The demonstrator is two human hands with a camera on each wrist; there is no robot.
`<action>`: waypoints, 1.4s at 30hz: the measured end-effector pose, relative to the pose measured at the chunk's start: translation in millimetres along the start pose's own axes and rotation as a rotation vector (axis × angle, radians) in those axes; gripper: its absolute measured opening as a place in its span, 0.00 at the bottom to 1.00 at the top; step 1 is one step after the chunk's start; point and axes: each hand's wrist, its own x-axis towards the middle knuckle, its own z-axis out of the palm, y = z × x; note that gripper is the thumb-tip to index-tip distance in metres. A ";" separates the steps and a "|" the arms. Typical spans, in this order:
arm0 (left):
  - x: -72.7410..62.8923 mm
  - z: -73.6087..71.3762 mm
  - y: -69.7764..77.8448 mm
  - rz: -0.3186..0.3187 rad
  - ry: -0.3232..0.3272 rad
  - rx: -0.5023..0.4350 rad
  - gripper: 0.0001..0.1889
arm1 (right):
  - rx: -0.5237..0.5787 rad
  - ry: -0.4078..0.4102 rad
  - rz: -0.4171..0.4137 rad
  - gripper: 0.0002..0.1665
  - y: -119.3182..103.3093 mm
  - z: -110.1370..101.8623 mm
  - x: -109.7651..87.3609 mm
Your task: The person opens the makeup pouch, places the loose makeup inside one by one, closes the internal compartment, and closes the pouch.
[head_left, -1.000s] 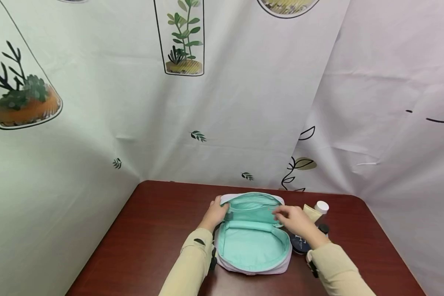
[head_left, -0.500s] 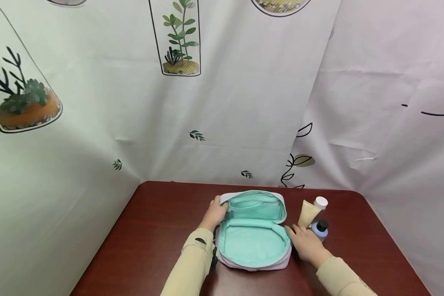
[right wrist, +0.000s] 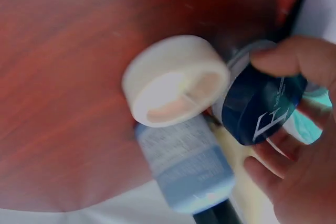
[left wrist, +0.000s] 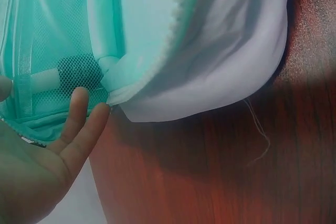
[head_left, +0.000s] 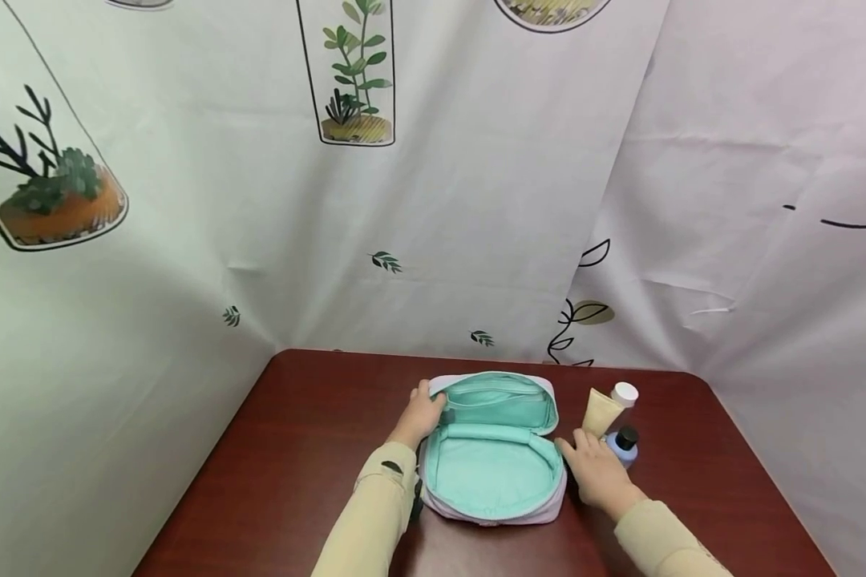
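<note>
Head view: your left hand [head_left: 420, 413] pinches the edge of the opened fabric bag [head_left: 494, 473], smooth teal inside, its pocket [left wrist: 59, 30] fine mesh. Your right hand [head_left: 596, 473] has come away from the lid [head_left: 505, 415] and now grips the round, glossy navy jar [right wrist: 257, 111] just right of the bag, so work has turned to that jar. Farther right, a flattened cream tube [head_left: 600, 412] and rounded blue bottle [head_left: 621, 453] share the counter [head_left: 714, 489].
</note>
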 end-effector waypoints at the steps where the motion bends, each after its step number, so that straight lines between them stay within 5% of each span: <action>1: 0.0 0.1 0.1 0.001 -0.004 0.002 0.28 | 0.015 0.001 0.014 0.34 0.1 -2.9 0.6; 11: -1.4 0.3 1.3 -0.023 -0.027 -0.004 0.29 | 0.057 -0.014 0.069 0.36 -3.5 -46.9 10.3; 19: -0.8 -0.8 3.3 -0.034 -0.065 -0.051 0.33 | 0.379 -0.036 0.107 0.28 -13.8 -69.7 36.2; 30: -3.9 -0.8 5.6 -0.048 -0.037 -0.003 0.42 | 0.748 0.294 0.105 0.20 -51.6 -60.8 90.9; 35: -3.2 0.3 11.7 -0.080 -0.022 0.005 0.41 | 0.680 0.425 0.091 0.19 -60.6 -44.2 105.7; 42: -3.3 1.7 15.9 -0.119 -0.036 0.020 0.40 | 0.476 0.508 0.071 0.21 -65.6 -23.4 107.1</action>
